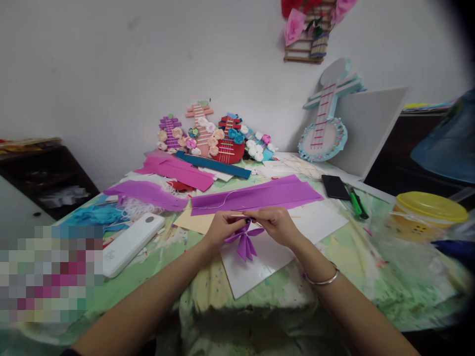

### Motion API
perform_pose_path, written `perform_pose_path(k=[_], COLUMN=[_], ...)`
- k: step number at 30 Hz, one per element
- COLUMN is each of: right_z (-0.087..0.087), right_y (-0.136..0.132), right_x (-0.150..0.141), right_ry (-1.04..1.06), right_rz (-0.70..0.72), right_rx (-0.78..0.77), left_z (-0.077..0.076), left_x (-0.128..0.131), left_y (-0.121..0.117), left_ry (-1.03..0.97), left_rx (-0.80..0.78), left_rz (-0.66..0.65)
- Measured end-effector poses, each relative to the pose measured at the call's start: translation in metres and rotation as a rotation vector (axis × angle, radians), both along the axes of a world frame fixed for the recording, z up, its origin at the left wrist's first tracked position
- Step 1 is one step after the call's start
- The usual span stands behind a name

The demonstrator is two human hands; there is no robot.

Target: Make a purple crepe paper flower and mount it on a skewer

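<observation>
The purple folded paper (245, 246) was in the middle of the near part of the counter (351, 259), held over a white board (267, 269), and its pleats were spread downward like petals. The left hand (221, 229) and the right hand (277, 225) met at its top, and both were closed, pinching the paper between the fingers. A thin pale stick (238, 215) was also at the fingers, but I could not tell which hand was gripping it. Just beyond the hands lay a long purple strip (256, 197), with a piece of white thread upon it. To the left were a white oblong device (133, 244) and a curved purple sheet (152, 194); farther behind them lay pink paper (178, 170). To the right, a black phone (334, 187) lay near a green cutter (356, 201), and a tub with yellow lid (430, 210) stood farther right. At the far side, small decorated instrument models (230, 148) leaned near the wall, and a larger pale-blue one (322, 133) stood to their right.
</observation>
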State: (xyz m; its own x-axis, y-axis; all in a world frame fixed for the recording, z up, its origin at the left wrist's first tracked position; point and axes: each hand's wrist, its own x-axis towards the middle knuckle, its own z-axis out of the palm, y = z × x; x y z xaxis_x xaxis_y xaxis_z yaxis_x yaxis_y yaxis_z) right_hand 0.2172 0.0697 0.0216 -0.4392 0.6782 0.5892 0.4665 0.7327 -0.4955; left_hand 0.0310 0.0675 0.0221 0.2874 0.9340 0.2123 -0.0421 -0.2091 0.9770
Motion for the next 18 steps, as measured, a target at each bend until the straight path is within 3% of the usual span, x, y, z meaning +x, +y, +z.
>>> perform_pose_path(k=[11, 18], right_z=[-0.0016, 0.0001], right_y=[0.0028, 0.0012], right_x=[0.0000, -0.0001], right_ry=[0.090, 0.087], right_rz=[0.057, 0.036], right_rx=[-0.037, -0.006], left_z=[0.0063, 0.0026], left_x=[-0.0014, 0.0005], left_y=[-0.0004, -0.0019], left_ry=[0.058, 0.047], left_rx=[0.050, 0.058], left_rz=[0.037, 0.056])
